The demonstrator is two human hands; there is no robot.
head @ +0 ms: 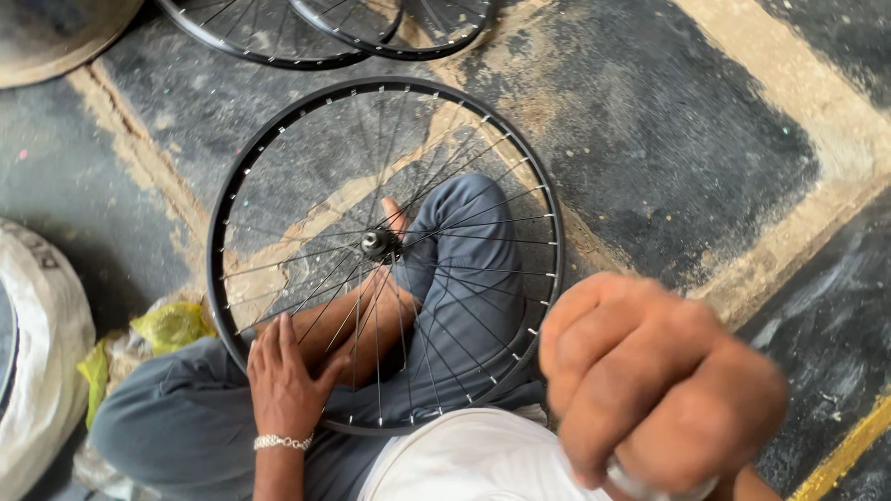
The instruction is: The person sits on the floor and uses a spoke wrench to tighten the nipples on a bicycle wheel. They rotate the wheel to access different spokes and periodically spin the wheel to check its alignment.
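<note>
Presently, a bare bicycle wheel (385, 255), black-rimmed and fitted with thin metal spokes, lies flat across the lap of a person seated cross-legged on the floor (668, 139). Its hub (375, 243) sits near the centre of the frame, above a bare foot and grey trouser legs that show through the spokes.

The left hand (283, 380) rests on the near-left portion of the wheel, fingers spread over the spokes just inside the rim and the thumb angled towards the hub. It is open and flat rather than gripping. A pale beaded bracelet (283, 443) circles that wrist.

The right hand (664, 380) is raised close to the camera, blurred, and curled into a fist. A small pale object (640, 484) shows beneath the fingers; its kind cannot be determined, and whether it is held cannot be told.

Two further black wheels (325, 28) lie overlapping on the floor at the top of the frame, well apart from the wheel in the lap. A white sack (42, 362) stands at the left edge, with a crumpled yellow bag (167, 327) just beside it. The floor is dark and worn, with pale painted bands.
</note>
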